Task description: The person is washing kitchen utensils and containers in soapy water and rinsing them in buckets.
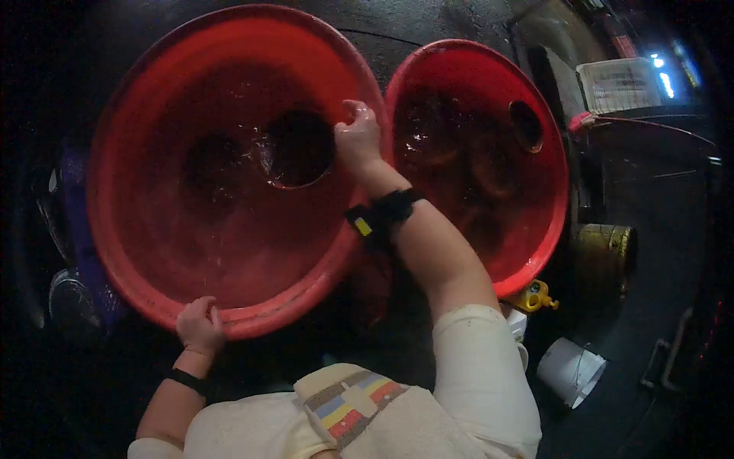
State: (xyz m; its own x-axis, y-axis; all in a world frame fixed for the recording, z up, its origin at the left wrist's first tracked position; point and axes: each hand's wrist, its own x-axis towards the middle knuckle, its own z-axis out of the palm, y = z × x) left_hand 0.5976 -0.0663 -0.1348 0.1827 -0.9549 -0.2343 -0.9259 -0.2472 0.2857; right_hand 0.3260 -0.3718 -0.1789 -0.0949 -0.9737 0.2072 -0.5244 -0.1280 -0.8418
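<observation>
A large red tub (229, 317) with murky liquid inside stands in front of me. My left hand (200, 325) is at its near rim, fingers bent and closed over the edge. My right hand (358, 138) is above the inner right side of the same tub, fingers curled in; whether anything is in them is hidden. Just left of that hand, a dark round vessel (298, 149) sits in the liquid, its lower edge catching light. A dark band is around each wrist, and the right one carries a small device with a yellow patch.
A second red tub (556, 183) adjoins on the right, with dark round shapes and a round piece (526, 126) at its wall. Farther right are a white bucket (569, 371) lying tilted, a yellowish drum (606, 252), a yellow fitting (535, 296) and a white crate (619, 84).
</observation>
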